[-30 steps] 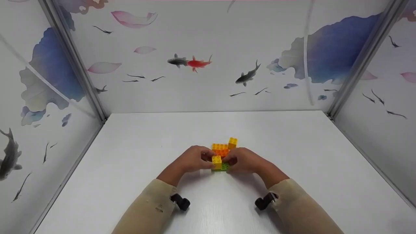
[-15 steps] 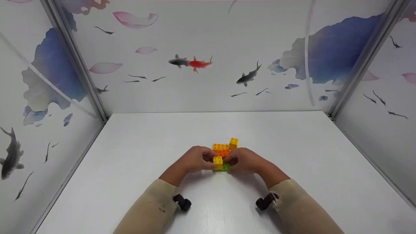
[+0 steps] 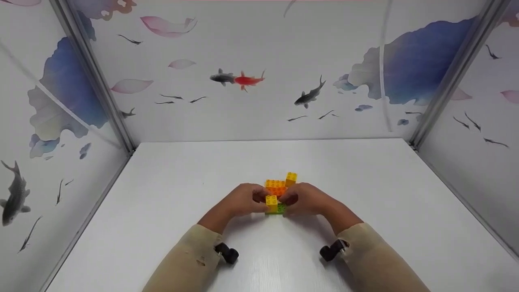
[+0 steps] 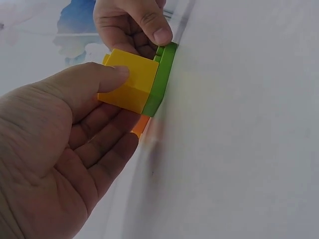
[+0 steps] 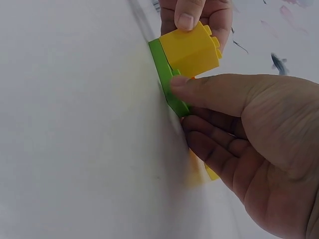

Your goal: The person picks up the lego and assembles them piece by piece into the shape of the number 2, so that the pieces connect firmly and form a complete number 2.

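Observation:
A yellow toy brick [image 4: 130, 84] stands on the left end of a flat green brick [image 5: 165, 74]. My left hand [image 3: 247, 199] grips the yellow brick, thumb [image 4: 117, 74] on its near face and fingers behind. The thumb of my right hand [image 3: 306, 199] presses on the green brick's right end, close to its studs, with the fingers [image 5: 209, 144] curled round behind it. Just beyond lie orange bricks [image 3: 276, 190] with rows of studs. Another yellow brick [image 3: 291, 178] stands higher at their back right. My hands partly hide the orange bricks.
The bricks sit mid-table on a white tabletop [image 3: 182, 170]. White walls with painted fish and petals enclose it at the back [image 3: 251, 109] and both sides. Black wrist-camera mounts [image 3: 229, 254] stick out from both sleeves [image 3: 182, 255].
Almost nothing differs. Both hands keep their hold on the bricks, and the right hand has shifted only very slightly.

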A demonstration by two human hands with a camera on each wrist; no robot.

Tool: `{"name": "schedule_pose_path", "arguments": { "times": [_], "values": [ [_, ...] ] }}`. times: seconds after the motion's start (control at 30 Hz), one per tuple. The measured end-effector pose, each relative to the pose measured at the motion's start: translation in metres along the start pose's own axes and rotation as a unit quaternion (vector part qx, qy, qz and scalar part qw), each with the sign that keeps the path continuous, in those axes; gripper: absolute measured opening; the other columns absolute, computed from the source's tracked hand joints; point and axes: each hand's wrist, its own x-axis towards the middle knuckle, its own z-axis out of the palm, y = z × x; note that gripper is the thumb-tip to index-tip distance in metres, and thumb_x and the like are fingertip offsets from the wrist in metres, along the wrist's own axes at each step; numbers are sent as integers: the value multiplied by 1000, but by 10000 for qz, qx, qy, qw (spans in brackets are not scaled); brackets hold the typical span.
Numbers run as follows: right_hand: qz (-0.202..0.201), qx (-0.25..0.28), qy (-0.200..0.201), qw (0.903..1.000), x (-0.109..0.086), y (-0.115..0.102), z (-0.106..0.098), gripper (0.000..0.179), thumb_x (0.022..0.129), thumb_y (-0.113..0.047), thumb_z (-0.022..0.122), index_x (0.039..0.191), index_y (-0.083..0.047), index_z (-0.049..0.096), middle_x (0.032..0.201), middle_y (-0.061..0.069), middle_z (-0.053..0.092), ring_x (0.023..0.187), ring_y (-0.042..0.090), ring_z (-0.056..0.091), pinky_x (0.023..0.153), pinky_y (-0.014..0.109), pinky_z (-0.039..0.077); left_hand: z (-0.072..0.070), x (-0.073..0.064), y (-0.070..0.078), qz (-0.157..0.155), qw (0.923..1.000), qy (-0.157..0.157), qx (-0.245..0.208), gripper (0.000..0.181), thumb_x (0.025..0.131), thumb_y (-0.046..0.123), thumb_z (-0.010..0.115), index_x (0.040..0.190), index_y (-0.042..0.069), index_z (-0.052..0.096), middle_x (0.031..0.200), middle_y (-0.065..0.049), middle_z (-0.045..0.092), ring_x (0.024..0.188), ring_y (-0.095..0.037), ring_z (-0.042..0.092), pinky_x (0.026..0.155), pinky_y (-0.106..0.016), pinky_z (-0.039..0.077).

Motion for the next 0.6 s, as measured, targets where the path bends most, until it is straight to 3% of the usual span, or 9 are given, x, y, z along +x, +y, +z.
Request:
{"name": "schedule_pose_path", "arguments": {
  "times": [0.17, 0.33, 0.6],
  "values": [
    [-197, 165, 369, 9990, 1, 2, -6, 23, 92, -23, 86, 115, -25, 83, 107, -8, 77, 96, 16, 67, 90, 36, 61, 0, 1, -1, -50, 10000, -33, -42, 35, 93, 26, 84, 126, 19, 76, 117, 5, 77, 109, -15, 70, 106, -41, 59],
    [79, 327, 779, 9964, 2, 1, -10, 32, 93, -26, 86, 124, -22, 80, 116, -5, 76, 107, 18, 69, 98, 41, 62, 0, 2, 0, -109, 9999, -18, -10, 37, 93, 30, 85, 128, 21, 76, 116, 6, 75, 108, -16, 68, 107, -41, 58],
    [273, 391, 866, 9951, 8, -1, -11, 37, 94, -19, 84, 131, -20, 78, 125, -3, 75, 114, 20, 68, 104, 43, 60, -1, -1, 1, -111, 9999, -15, -85, 36, 93, 29, 85, 126, 20, 76, 113, 6, 75, 106, -16, 67, 105, -41, 58]
  ]
}}
